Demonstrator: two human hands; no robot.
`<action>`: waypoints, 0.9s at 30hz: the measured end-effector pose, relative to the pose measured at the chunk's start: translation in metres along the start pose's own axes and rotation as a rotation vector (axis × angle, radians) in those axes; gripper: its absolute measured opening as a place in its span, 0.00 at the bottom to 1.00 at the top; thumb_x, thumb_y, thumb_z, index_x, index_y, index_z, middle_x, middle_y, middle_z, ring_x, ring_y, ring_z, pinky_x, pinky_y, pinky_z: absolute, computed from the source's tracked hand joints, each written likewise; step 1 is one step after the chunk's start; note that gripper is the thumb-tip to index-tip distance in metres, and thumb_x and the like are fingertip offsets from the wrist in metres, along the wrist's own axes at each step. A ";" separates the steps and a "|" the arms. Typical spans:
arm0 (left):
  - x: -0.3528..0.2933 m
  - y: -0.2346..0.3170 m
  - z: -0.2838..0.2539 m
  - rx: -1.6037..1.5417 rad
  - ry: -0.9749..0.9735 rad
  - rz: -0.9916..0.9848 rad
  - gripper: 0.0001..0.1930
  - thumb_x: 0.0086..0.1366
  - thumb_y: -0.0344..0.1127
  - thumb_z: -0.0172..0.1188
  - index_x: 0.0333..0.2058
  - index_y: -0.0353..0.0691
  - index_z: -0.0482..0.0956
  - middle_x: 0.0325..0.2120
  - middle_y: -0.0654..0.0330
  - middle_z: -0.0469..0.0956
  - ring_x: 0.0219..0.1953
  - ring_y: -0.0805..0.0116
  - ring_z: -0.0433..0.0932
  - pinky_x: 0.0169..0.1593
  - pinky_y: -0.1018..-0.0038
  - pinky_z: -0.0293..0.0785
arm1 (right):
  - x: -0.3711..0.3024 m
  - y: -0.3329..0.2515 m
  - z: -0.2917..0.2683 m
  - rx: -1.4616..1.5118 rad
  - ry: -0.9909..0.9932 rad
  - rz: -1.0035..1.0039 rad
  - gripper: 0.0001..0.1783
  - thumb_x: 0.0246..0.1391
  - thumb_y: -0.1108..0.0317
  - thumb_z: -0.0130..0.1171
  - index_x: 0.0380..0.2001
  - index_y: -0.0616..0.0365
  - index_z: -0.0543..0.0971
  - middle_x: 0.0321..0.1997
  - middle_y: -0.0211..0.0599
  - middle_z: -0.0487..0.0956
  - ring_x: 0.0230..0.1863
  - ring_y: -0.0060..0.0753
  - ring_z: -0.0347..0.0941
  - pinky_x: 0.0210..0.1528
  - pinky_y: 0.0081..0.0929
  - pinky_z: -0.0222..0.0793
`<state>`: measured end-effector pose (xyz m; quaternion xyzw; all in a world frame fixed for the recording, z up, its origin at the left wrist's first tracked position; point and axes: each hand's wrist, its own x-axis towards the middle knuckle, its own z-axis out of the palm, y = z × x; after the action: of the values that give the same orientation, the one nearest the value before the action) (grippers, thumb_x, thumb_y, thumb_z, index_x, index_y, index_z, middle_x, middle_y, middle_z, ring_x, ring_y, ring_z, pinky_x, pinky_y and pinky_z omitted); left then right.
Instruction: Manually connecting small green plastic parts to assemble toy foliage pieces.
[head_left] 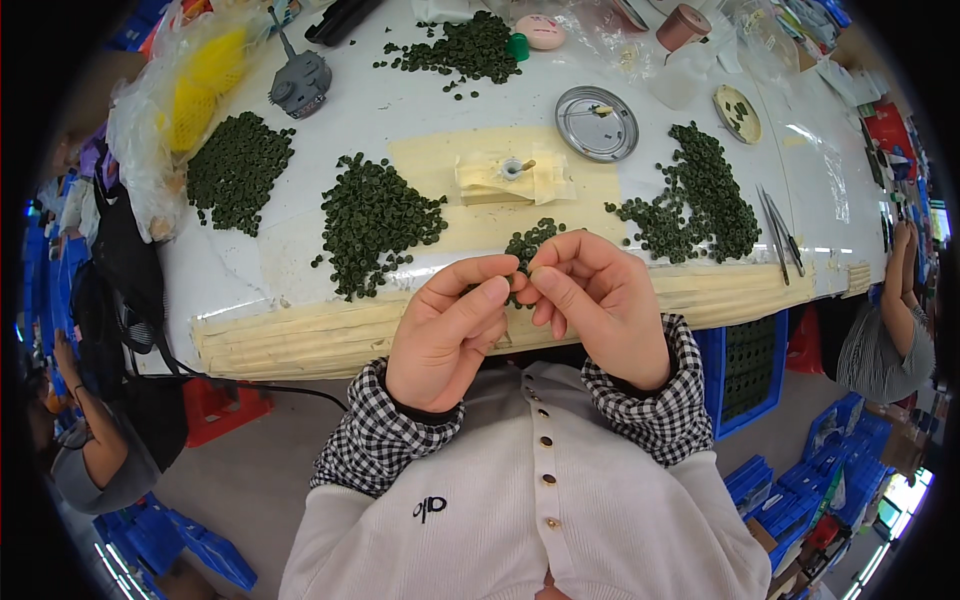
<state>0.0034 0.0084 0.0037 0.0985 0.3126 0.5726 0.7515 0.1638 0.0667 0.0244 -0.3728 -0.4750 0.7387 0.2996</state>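
My left hand (450,325) and my right hand (605,310) meet over the front edge of the table, thumb and forefinger of each pinched together. Between the fingertips shows a small dark green round piece (518,283), mostly covered by the fingers. Just beyond them lies a small heap of like green pieces (532,238). Larger heaps flank it, a left heap (372,220) and a right heap (705,200). Straight ahead, a block wrapped in cream tape (485,180) carries a round metal fitting with a short peg.
More green pieces lie in a far-left heap (238,172) and a back heap (475,48). A round metal lid (597,123), a shallow cream dish (738,113) and tweezers (776,235) are on the right. A grey model turret (300,82) stands at the back left, beside plastic bags (150,120).
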 end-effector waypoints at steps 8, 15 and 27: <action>0.001 -0.002 -0.002 0.092 0.032 0.052 0.11 0.63 0.28 0.51 0.44 0.33 0.72 0.30 0.61 0.76 0.17 0.86 0.56 0.21 0.86 0.54 | 0.001 0.000 0.001 -0.039 0.008 -0.028 0.07 0.56 0.72 0.50 0.35 0.65 0.71 0.30 0.31 0.76 0.26 0.13 0.68 0.25 0.10 0.64; 0.002 -0.001 -0.002 0.047 0.061 0.041 0.12 0.64 0.29 0.49 0.44 0.33 0.72 0.30 0.60 0.76 0.16 0.86 0.54 0.20 0.86 0.52 | 0.000 0.000 0.004 -0.129 0.053 -0.071 0.06 0.55 0.74 0.51 0.35 0.66 0.71 0.29 0.32 0.77 0.26 0.13 0.69 0.27 0.10 0.65; 0.001 -0.002 0.000 0.121 0.039 0.041 0.11 0.63 0.30 0.51 0.43 0.31 0.74 0.30 0.59 0.77 0.17 0.85 0.57 0.21 0.87 0.53 | 0.001 0.005 0.003 -0.233 0.065 -0.165 0.05 0.56 0.74 0.50 0.35 0.63 0.71 0.26 0.30 0.76 0.25 0.12 0.68 0.25 0.10 0.63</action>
<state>0.0047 0.0091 0.0024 0.1389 0.3590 0.5699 0.7260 0.1604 0.0641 0.0206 -0.3886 -0.5766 0.6388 0.3294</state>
